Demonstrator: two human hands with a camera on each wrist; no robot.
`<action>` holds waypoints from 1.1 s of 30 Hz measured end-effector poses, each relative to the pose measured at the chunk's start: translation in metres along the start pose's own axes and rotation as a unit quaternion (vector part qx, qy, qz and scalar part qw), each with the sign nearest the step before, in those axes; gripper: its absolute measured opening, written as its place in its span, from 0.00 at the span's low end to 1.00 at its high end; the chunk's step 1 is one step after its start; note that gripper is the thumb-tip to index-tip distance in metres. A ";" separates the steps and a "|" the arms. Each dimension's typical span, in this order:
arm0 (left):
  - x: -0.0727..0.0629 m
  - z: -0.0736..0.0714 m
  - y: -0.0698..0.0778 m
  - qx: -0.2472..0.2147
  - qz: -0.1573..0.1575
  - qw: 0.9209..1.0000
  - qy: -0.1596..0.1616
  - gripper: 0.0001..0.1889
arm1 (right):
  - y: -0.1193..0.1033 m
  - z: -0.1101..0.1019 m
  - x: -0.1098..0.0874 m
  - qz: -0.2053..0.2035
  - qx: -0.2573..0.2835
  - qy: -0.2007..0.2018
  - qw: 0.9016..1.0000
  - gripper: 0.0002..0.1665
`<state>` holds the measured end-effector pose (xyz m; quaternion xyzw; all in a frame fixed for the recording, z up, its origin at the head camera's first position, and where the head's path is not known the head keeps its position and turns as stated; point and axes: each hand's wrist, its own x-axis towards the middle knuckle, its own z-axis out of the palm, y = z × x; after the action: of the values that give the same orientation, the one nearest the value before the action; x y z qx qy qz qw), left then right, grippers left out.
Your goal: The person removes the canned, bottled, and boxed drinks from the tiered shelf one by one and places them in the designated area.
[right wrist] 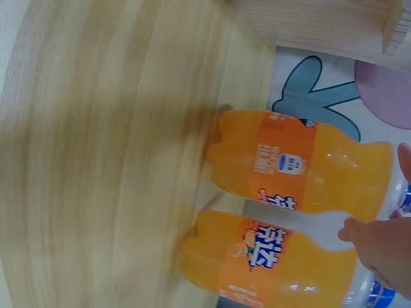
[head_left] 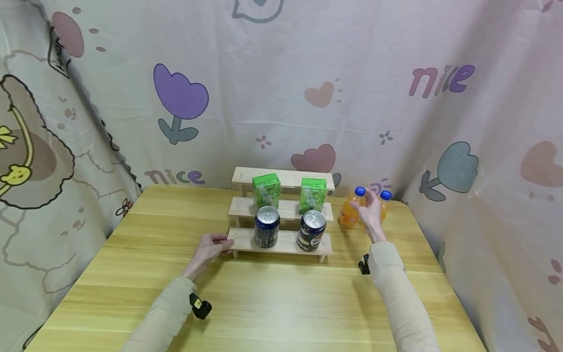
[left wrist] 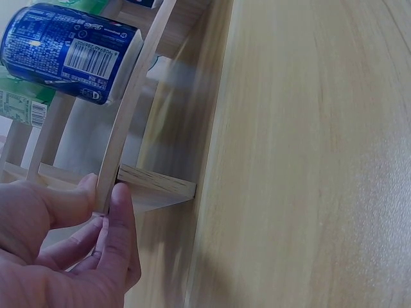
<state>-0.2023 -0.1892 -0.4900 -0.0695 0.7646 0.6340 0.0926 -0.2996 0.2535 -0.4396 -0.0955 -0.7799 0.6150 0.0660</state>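
My left hand [head_left: 214,244] pinches the left end of the lowest step of a three-tier wooden rack [head_left: 286,243]; the left wrist view shows thumb and fingers on that board's edge. Two dark blue drink cans [head_left: 267,227] stand on the lowest step, and two green drink cartons [head_left: 313,194] on the middle one. Right of the rack stand two orange soda bottles [right wrist: 292,160] with blue caps, upright on the table. My right hand [head_left: 372,211] is at the top of the bottle nearer the rack, thumb and fingers apart near its neck; firm contact is unclear.
The wooden table [head_left: 281,303] carries everything. A printed curtain [head_left: 272,98] hangs behind and along both sides, close to the rack's back and the bottles. The rack's top board [head_left: 283,178] bears nothing.
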 end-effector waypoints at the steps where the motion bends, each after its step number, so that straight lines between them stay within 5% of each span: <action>1: 0.000 0.000 0.000 0.000 0.001 1.000 0.000 0.22 | -0.001 0.001 -0.001 -0.005 -0.001 0.004 1.000 0.48; 13: 0.000 -0.001 0.000 0.002 0.008 1.000 -0.005 0.22 | -0.018 0.014 -0.025 -0.122 -0.028 0.085 0.988 0.43; 25: -0.001 -0.001 0.002 -0.014 0.007 1.000 -0.009 0.22 | -0.065 0.028 -0.048 -0.198 0.016 -0.039 0.979 0.44; 33: 0.000 0.000 0.002 -0.005 0.001 1.000 -0.006 0.21 | -0.076 0.033 -0.049 -0.189 -0.018 -0.130 0.973 0.48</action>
<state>-0.2026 -0.1886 -0.4881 -0.0658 0.7608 0.6384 0.0964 -0.2640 0.1940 -0.3730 0.1332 -0.7965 0.5847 0.0774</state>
